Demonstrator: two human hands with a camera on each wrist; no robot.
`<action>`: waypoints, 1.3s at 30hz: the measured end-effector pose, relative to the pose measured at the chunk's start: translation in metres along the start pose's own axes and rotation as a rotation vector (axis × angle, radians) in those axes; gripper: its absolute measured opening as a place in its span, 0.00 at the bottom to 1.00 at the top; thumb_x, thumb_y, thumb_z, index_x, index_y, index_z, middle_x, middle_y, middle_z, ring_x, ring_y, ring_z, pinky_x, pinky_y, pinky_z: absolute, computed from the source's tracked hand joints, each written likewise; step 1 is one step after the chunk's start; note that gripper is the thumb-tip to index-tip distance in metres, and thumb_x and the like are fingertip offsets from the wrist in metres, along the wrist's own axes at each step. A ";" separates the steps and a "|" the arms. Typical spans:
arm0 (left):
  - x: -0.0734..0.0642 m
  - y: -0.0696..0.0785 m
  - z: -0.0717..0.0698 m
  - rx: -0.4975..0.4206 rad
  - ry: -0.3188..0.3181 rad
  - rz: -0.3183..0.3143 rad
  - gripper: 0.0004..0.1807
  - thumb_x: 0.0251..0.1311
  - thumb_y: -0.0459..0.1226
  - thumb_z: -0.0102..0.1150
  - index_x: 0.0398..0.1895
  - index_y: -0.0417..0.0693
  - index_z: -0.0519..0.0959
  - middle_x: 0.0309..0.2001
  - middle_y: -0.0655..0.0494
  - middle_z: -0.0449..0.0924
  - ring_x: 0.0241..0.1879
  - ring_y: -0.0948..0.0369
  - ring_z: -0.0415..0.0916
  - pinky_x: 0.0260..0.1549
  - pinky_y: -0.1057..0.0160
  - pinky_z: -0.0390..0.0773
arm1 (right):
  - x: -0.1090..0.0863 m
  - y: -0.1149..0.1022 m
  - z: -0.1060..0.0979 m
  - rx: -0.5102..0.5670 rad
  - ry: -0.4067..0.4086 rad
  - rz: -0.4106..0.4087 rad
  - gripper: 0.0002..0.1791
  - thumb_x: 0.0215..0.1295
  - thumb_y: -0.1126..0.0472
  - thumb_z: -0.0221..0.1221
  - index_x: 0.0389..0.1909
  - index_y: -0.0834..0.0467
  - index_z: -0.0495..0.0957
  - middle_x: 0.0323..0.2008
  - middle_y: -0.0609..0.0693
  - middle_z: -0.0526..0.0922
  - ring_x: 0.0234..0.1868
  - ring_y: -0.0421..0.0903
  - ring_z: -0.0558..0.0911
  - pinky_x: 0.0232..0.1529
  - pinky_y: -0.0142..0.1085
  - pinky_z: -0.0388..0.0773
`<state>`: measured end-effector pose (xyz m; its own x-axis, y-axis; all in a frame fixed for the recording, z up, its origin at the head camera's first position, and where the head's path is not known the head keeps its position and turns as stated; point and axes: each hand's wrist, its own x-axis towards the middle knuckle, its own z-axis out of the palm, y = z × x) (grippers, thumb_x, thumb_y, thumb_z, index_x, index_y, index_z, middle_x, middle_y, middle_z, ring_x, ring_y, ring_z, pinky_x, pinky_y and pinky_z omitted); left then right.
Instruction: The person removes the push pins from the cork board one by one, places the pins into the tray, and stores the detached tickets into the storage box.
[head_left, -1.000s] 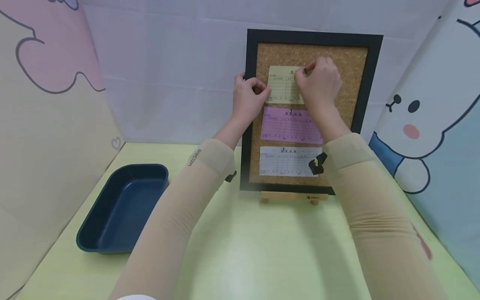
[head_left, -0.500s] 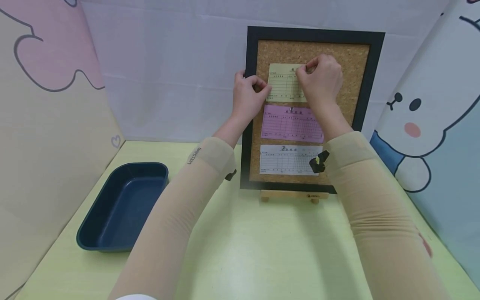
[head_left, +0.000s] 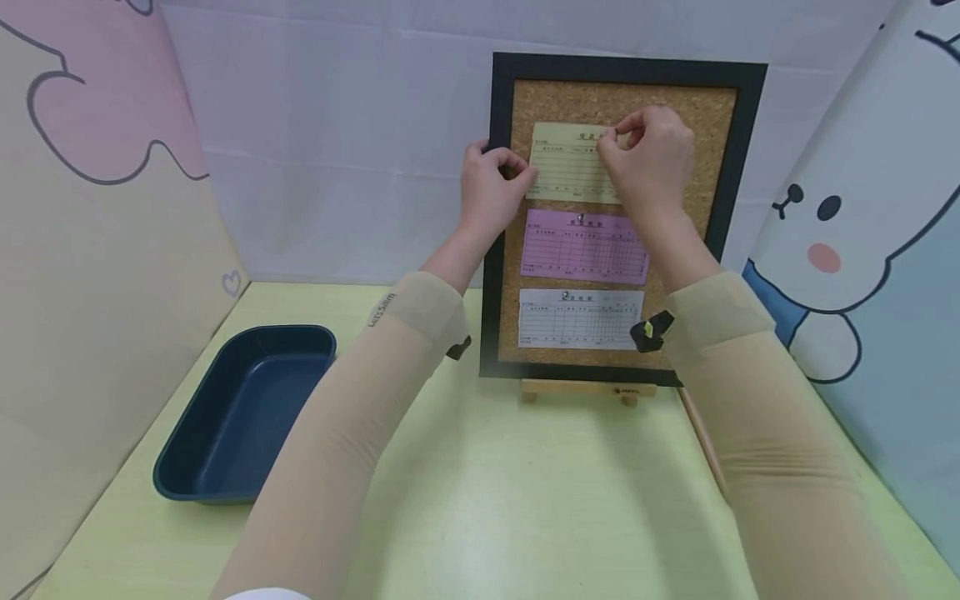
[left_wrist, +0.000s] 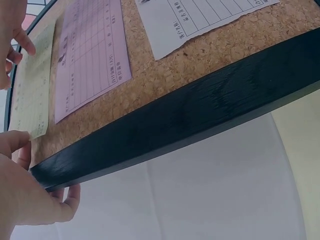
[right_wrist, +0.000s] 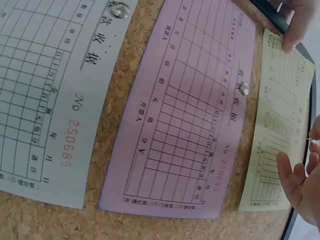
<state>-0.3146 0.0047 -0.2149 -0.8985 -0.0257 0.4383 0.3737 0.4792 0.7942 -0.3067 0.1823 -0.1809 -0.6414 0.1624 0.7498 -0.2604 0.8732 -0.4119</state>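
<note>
In the head view my left hand [head_left: 489,190] pinches the lower left edge of a yellow receipt slip [head_left: 572,173]. Its other fingers reach behind the black frame, as the left wrist view shows. My right hand [head_left: 662,162] is at the slip's upper right, thumb and forefinger pinching a small shiny push pin [right_wrist: 311,141]. The slip lies over the upper part of the framed cork board [head_left: 622,98]. Below it are a pink receipt slip [head_left: 558,247] and a white receipt slip [head_left: 551,323], each pinned at its top. My right hand covers part of the yellow slip in the head view.
The board leans on a small wooden easel [head_left: 588,388] on the pale table [head_left: 487,500]. A deep blue tray [head_left: 240,417] stands at the left. A white cloth wall is behind, with a cartoon-printed panel [head_left: 840,208] at the right.
The yellow slip has shifted slightly up and left with my left hand. My right hand and forearm have moved a little to the right, showing more of the slip and an easel leg.
</note>
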 end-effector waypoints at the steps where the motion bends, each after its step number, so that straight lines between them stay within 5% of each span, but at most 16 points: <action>1: 0.000 0.000 -0.001 0.001 -0.005 -0.005 0.11 0.61 0.44 0.59 0.31 0.45 0.79 0.70 0.49 0.54 0.72 0.58 0.49 0.67 0.67 0.53 | -0.001 0.000 -0.002 -0.001 0.006 -0.002 0.17 0.63 0.53 0.52 0.37 0.64 0.81 0.27 0.47 0.69 0.34 0.47 0.70 0.39 0.37 0.64; 6: 0.001 0.002 -0.009 0.016 -0.026 -0.011 0.11 0.61 0.44 0.59 0.32 0.46 0.80 0.69 0.49 0.57 0.71 0.59 0.50 0.65 0.67 0.56 | -0.003 0.000 -0.010 -0.006 0.032 -0.020 0.17 0.64 0.53 0.53 0.36 0.63 0.81 0.25 0.40 0.64 0.31 0.42 0.67 0.35 0.32 0.60; 15: -0.003 0.009 -0.029 0.040 -0.018 -0.049 0.10 0.61 0.44 0.59 0.33 0.47 0.79 0.65 0.54 0.64 0.66 0.61 0.58 0.63 0.68 0.59 | -0.006 -0.001 -0.029 -0.004 0.036 -0.035 0.16 0.63 0.52 0.53 0.37 0.61 0.81 0.27 0.44 0.70 0.31 0.39 0.67 0.34 0.33 0.60; 23: -0.008 0.011 -0.043 0.059 -0.027 -0.050 0.10 0.61 0.45 0.58 0.33 0.49 0.78 0.53 0.58 0.71 0.51 0.63 0.67 0.49 0.68 0.67 | -0.005 -0.003 -0.047 -0.019 0.052 -0.094 0.16 0.62 0.53 0.55 0.35 0.64 0.81 0.28 0.50 0.75 0.29 0.33 0.63 0.34 0.30 0.58; 29: -0.013 0.007 -0.050 -0.006 -0.028 -0.003 0.08 0.61 0.44 0.59 0.30 0.50 0.77 0.31 0.59 0.76 0.36 0.64 0.71 0.36 0.69 0.69 | -0.007 0.000 -0.062 -0.014 0.042 -0.147 0.18 0.63 0.53 0.54 0.36 0.66 0.80 0.30 0.52 0.75 0.30 0.35 0.63 0.37 0.29 0.57; 39: -0.025 0.006 -0.064 0.000 0.002 0.135 0.07 0.60 0.41 0.60 0.33 0.47 0.81 0.30 0.59 0.81 0.32 0.68 0.74 0.35 0.71 0.69 | -0.014 0.003 -0.083 0.055 -0.013 -0.203 0.17 0.64 0.55 0.55 0.38 0.67 0.79 0.31 0.52 0.77 0.32 0.25 0.63 0.38 0.23 0.59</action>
<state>-0.2751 -0.0481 -0.1937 -0.8398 0.0373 0.5417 0.4908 0.4787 0.7280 -0.2388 0.2205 -0.1494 -0.5812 -0.0206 0.8135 -0.4239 0.8610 -0.2811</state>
